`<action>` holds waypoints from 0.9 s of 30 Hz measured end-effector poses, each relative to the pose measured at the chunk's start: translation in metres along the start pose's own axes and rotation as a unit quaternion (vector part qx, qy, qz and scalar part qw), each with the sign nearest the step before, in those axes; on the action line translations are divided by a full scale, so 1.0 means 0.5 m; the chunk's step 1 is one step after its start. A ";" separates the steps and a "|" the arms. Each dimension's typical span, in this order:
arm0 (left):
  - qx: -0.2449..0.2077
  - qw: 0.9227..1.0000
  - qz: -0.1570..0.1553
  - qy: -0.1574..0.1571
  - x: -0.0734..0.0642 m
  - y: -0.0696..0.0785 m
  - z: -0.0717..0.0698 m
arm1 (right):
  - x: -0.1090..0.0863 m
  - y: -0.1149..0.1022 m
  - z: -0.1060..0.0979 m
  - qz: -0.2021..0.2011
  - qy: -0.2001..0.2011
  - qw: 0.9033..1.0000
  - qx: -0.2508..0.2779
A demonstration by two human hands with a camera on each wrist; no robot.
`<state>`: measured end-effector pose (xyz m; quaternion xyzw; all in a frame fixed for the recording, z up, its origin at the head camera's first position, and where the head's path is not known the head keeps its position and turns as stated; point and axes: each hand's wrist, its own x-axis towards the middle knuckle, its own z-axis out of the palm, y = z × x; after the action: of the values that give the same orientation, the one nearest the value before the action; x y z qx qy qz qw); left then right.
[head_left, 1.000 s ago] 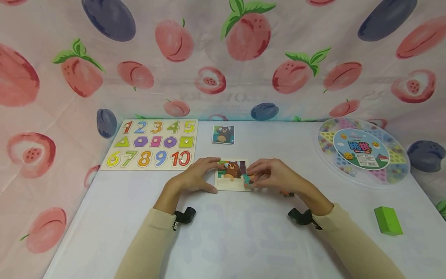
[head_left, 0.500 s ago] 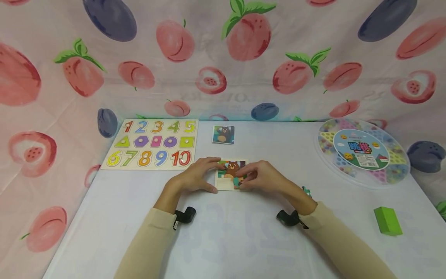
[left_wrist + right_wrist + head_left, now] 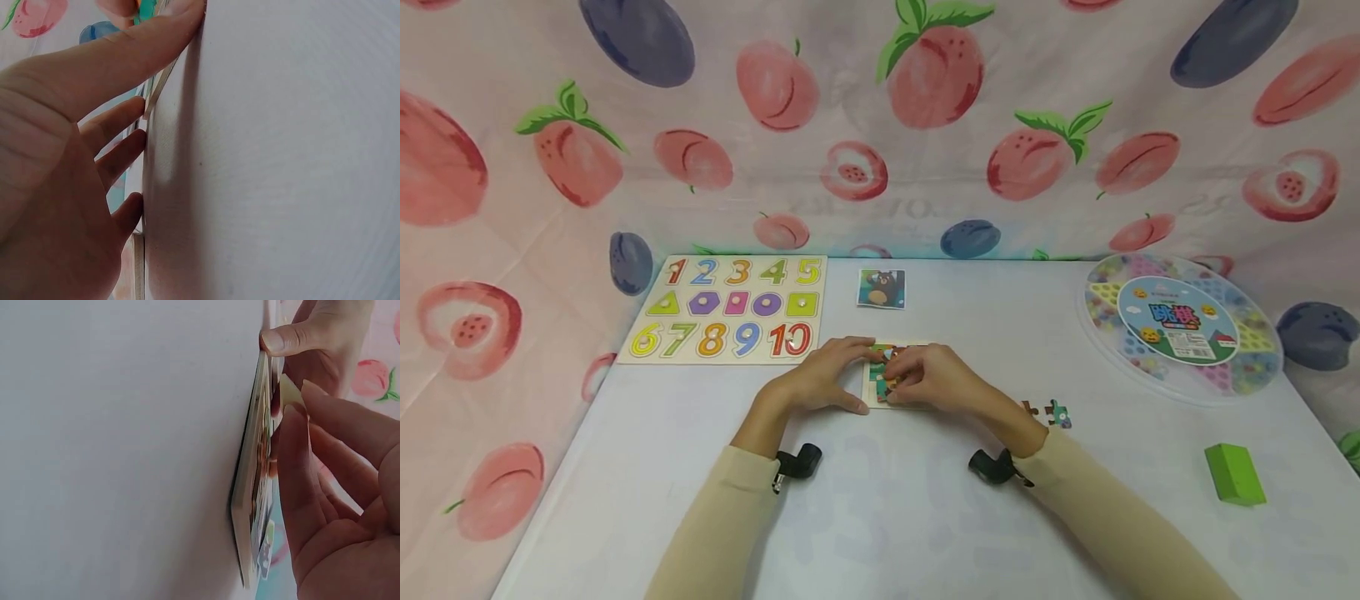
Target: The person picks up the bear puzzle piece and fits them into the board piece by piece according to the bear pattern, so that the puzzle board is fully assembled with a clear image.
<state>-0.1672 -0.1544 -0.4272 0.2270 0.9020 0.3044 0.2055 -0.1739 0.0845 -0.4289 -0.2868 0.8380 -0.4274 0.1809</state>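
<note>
A small wooden jigsaw board with a bear picture lies on the table between the hands. My left hand holds its left side, thumb at the near corner and index finger at the far edge. The left thumb also shows on the board's corner in the right wrist view. My right hand pinches a puzzle piece between thumb and index finger above the board's left part, tilted off the board. The right hand hides much of the bear picture. Two loose puzzle pieces lie beside the right forearm.
A bear picture card lies behind the board. A number-and-shape board is at the back left. At the back right sits a round Chinese checkers box, with a green block nearer. A fruit-print cloth stands behind the table.
My right hand has carried the puzzle piece leftward across the board to its left part. Loose pieces have come into view beside the forearm. The left hand stays in place.
</note>
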 end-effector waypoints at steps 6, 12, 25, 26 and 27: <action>0.000 1.000 0.001 0.003 0.001 -0.002 0.001 | 0.012 -0.001 0.008 0.015 0.005 1.000 -0.025; 0.000 1.000 -0.002 0.002 0.001 -0.004 0.002 | 0.022 -0.005 0.016 0.027 0.008 0.998 -0.050; -0.003 1.000 -0.001 0.005 -0.001 0.001 -0.001 | 0.036 -0.016 0.022 0.044 0.014 0.996 -0.082; -0.003 1.000 0.001 0.005 -0.001 0.002 -0.001 | 0.036 -0.017 0.023 0.046 0.014 0.995 -0.085; -0.003 1.000 0.001 0.005 0.000 0.002 -0.001 | 0.037 -0.018 0.023 0.050 0.014 0.995 -0.087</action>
<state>-0.1671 -0.1541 -0.4261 0.2262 0.9018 0.3082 0.2014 -0.1788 0.0616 -0.4292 -0.2534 0.8875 -0.3479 0.1645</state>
